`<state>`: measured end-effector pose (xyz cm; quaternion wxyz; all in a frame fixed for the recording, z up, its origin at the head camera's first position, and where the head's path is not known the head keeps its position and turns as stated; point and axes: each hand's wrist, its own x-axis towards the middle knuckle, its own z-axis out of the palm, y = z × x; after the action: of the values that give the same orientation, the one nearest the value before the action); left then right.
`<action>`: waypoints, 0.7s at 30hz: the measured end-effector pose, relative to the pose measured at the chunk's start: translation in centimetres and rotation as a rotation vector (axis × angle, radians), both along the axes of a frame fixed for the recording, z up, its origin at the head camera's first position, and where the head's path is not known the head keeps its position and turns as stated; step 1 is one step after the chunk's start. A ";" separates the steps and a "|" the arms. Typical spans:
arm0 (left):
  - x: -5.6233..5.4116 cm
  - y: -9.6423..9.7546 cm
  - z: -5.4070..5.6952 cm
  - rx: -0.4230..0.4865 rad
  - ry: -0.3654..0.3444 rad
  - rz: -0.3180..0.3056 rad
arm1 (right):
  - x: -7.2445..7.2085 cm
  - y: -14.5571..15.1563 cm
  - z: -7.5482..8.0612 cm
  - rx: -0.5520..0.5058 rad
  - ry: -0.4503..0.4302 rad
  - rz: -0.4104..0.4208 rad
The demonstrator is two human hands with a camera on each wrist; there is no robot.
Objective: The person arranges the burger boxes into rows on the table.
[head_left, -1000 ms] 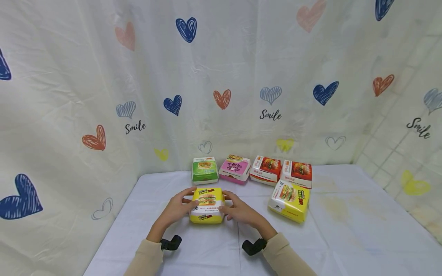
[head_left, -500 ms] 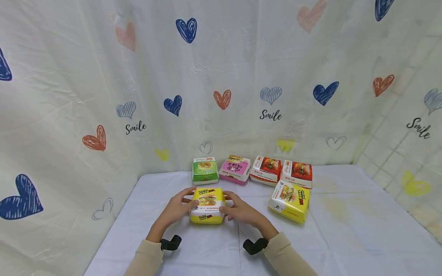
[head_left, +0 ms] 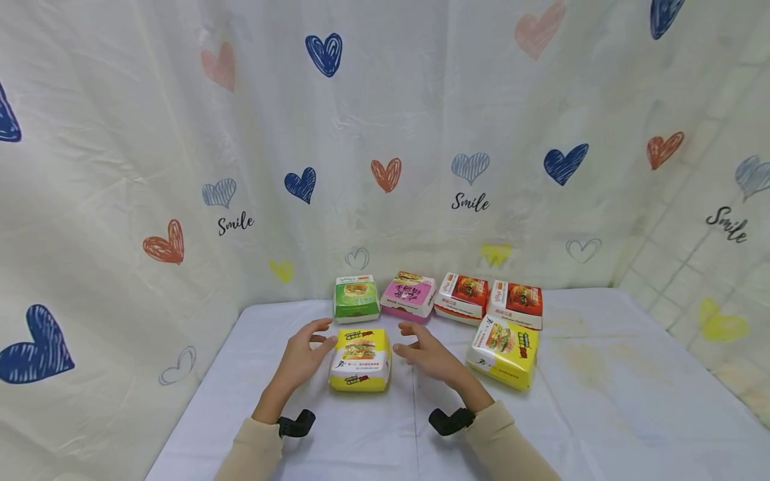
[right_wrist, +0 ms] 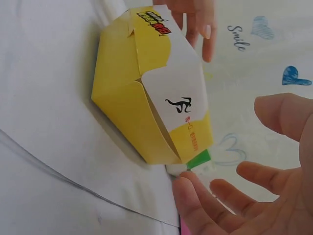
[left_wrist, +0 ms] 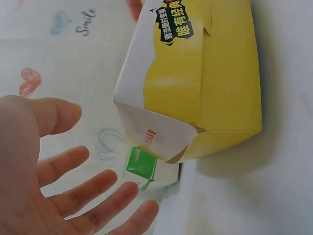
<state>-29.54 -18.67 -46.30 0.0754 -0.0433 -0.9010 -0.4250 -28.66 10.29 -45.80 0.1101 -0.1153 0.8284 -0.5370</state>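
A yellow and white burger box (head_left: 359,361) with its lid down sits on the white-covered table between both hands. My left hand (head_left: 303,355) is just off its left side, fingers spread; the left wrist view shows a gap between the fingers (left_wrist: 100,191) and the box (left_wrist: 230,68). On the other side my right hand (head_left: 428,354) hovers apart from the box, its fingers loosely bent and holding nothing. In the right wrist view, the box (right_wrist: 117,73) shows a slit at its side flap, near the fingertips.
Behind stand a green burger box (head_left: 356,299), a pink one (head_left: 409,295) and two red and white ones (head_left: 462,297). Another yellow burger box (head_left: 504,351) sits at the right, in front of the red ones. A heart-printed curtain (head_left: 385,133) hangs behind the table.
Both hands have let go of the yellow burger box and drawn apart, the left to the left and the right to the right. The box stays in place.
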 end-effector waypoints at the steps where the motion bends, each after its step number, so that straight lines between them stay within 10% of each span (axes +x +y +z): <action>1: -0.1 0.0 0.2 0.004 0.013 0.008 | 0.0 0.0 0.2 -0.008 0.004 -0.017; 21: -4.7 -0.7 4.0 0.016 0.131 0.046 | -5.0 -2.1 3.9 0.028 0.170 -0.079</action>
<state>-34.20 -19.37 -42.30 0.1441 -0.0498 -0.8914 -0.4268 -33.66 8.15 -41.90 0.0198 -0.1261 0.8460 -0.5176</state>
